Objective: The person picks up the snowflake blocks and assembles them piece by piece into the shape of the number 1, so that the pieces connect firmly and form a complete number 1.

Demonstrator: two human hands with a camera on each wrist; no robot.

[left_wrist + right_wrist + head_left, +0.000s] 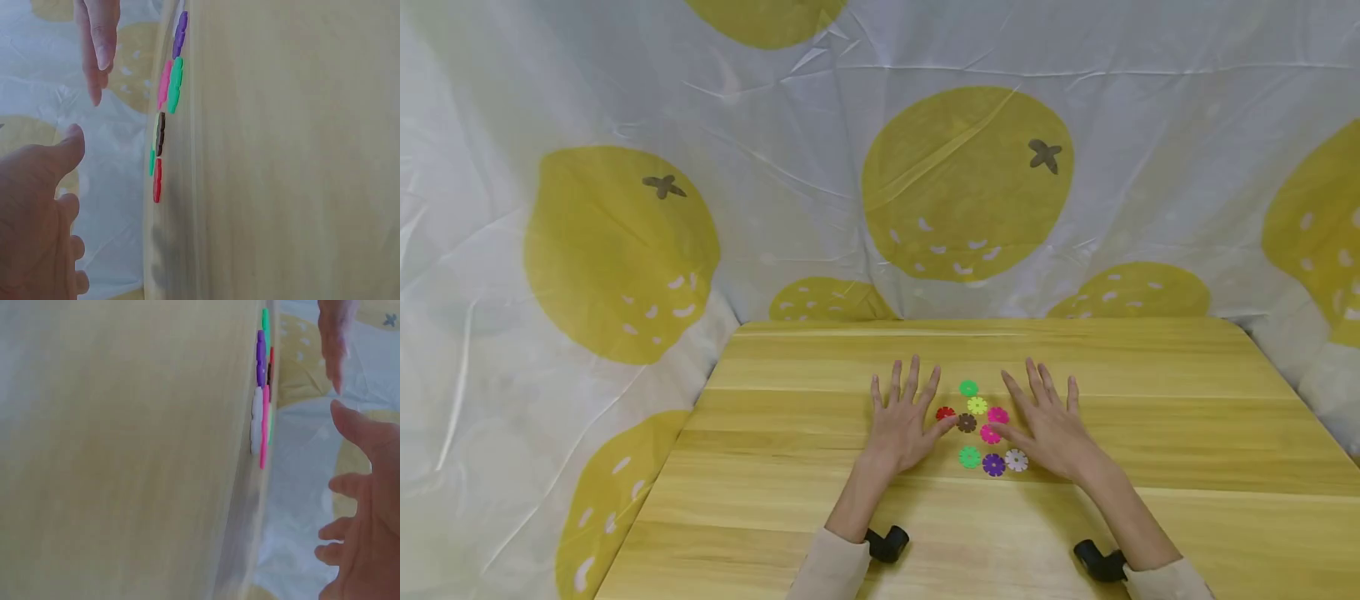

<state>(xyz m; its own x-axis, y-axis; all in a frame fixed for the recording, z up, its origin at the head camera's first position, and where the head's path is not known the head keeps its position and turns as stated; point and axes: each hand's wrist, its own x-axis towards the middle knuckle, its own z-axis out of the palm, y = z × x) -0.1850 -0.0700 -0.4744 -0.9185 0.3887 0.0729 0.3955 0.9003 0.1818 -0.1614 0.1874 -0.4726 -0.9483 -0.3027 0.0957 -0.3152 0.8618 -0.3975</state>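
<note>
Several small notched plastic discs lie flat on the wooden table, between my two hands. Farthest off is a green disc point(968, 388), with a yellow disc point(977, 406) close by. A red disc point(945, 413) and a brown disc point(967, 423) are nearest my left hand point(898, 433). Two pink discs, one at the back point(997, 414), lie beside my right hand point(1056, 433). Nearer me are another green disc point(970, 457), a purple disc point(994, 465) and a white disc point(1017, 460). Both hands hover above the table with fingers spread, holding nothing, as the wrist views show.
The wooden table point(737, 467) extends on both sides of the discs. Behind it and at its sides hangs a pale cloth point(790, 167) printed with large yellow fruit. Black devices, one by the left wrist point(891, 543) and one by the right wrist point(1099, 562), stick inward.
</note>
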